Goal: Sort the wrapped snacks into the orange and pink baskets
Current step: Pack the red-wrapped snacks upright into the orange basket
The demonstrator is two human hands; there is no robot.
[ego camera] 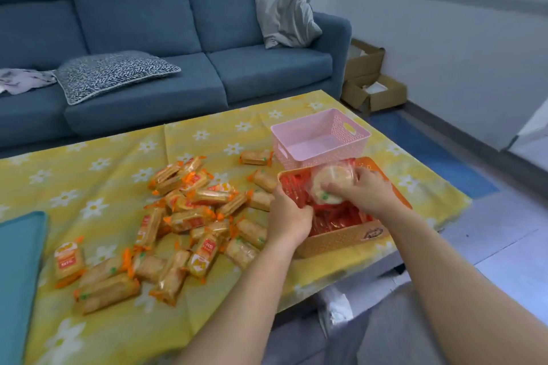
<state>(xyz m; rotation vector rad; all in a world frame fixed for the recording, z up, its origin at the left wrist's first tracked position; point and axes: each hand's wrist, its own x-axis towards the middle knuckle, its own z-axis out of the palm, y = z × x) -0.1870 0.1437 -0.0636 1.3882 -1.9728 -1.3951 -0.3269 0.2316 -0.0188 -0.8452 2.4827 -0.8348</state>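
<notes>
An orange basket (335,240) at the table's right edge holds several red-wrapped snacks (335,216). Over it my right hand (364,190) grips a round pale rice cracker pack (329,184), fingers curled over its near edge. My left hand (289,216) is at the basket's left rim, fingers curled onto the red wrappers; what it holds is hidden. Behind the orange basket stands a pink basket (353,130) with nothing visible inside. A heap of orange-wrapped cracker packs (184,216) lies on the yellow flowered tablecloth (98,181) to the left.
A teal pad (17,275) lies at the table's left edge. A blue sofa (178,38) with cushions stands behind the table. Cardboard boxes (370,83) sit on the floor at the back right. The table's right edge drops off just past the orange basket.
</notes>
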